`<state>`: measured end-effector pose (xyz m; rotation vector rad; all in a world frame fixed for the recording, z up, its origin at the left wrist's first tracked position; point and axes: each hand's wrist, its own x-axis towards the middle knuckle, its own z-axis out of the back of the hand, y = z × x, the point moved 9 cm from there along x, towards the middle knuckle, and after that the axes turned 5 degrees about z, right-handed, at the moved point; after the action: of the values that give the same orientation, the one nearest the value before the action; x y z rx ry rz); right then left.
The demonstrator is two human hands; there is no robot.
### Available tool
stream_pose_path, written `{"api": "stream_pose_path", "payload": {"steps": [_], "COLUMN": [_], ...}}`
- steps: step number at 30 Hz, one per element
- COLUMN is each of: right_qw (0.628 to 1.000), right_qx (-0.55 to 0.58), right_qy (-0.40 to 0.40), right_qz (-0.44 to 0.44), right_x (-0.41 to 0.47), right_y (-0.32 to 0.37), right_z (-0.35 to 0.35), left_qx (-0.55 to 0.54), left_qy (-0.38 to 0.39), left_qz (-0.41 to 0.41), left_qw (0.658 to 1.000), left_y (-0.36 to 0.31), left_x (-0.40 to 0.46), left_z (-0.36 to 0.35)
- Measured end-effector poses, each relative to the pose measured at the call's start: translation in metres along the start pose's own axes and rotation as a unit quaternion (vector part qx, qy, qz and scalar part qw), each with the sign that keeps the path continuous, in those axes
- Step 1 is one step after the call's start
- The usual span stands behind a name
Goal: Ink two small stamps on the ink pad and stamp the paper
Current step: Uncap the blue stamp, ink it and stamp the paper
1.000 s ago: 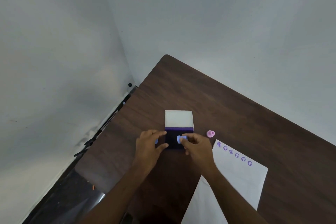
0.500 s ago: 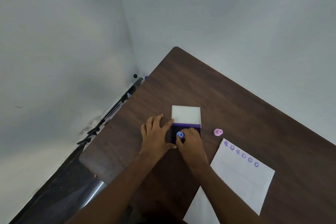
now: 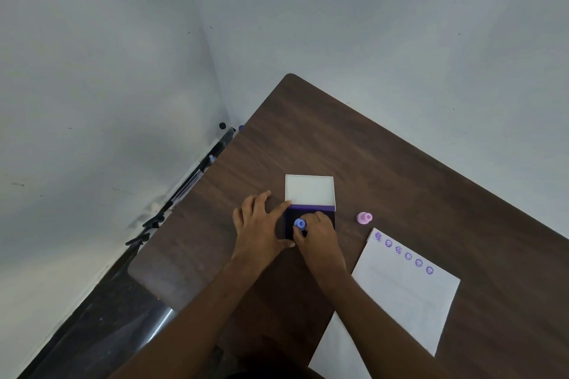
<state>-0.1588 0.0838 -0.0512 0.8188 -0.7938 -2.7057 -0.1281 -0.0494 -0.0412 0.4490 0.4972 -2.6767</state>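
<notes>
Tabletop unchanged: right hand [image 3: 320, 243] still pinches blue stamp [image 3: 299, 223] on ink pad [image 3: 308, 221]

two bare forearms coming up from the bottom edge, no sleeves visible, left hand [image 3: 258, 226] and right hand [image 3: 318, 238] plain, short nails as far as I can tell

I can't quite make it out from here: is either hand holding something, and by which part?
The right hand pinches the small blue stamp by its handle, on the ink pad. The left hand holds nothing; it rests flat against the pad's side.
</notes>
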Motion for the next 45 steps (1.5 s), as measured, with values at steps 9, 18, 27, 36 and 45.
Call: {"api": "stream_pose_path", "payload": {"steps": [9,18,27,36,45], "right_qw": [1.000,0.999,0.965,0.653,0.478], "right_qx": [0.014,0.037,0.199,0.722,0.858], "right_qy": [-0.002,0.013,-0.149,-0.078,-0.083], "right_qz": [-0.004,-0.030,-0.084,-0.213,-0.169], "right_x": [0.000,-0.002,-0.022,-0.072,-0.100], "right_y": [-0.001,-0.006,-0.020,-0.048,-0.055], "right_z": [0.000,-0.005,0.034,0.035,0.062], "left_qx": [0.000,-0.010,-0.053,-0.161,-0.194], "left_qy": [0.005,0.006,-0.034,-0.058,0.013], "left_qz": [0.003,-0.006,-0.062,-0.152,-0.164], "left_qw": [1.000,1.000,0.996,0.974,0.967], "left_y": [0.000,-0.002,-0.017,-0.051,-0.098], "left_x": [-0.001,-0.001,-0.013,-0.049,-0.067], "left_z": [-0.002,-0.004,0.012,0.020,0.003]}}
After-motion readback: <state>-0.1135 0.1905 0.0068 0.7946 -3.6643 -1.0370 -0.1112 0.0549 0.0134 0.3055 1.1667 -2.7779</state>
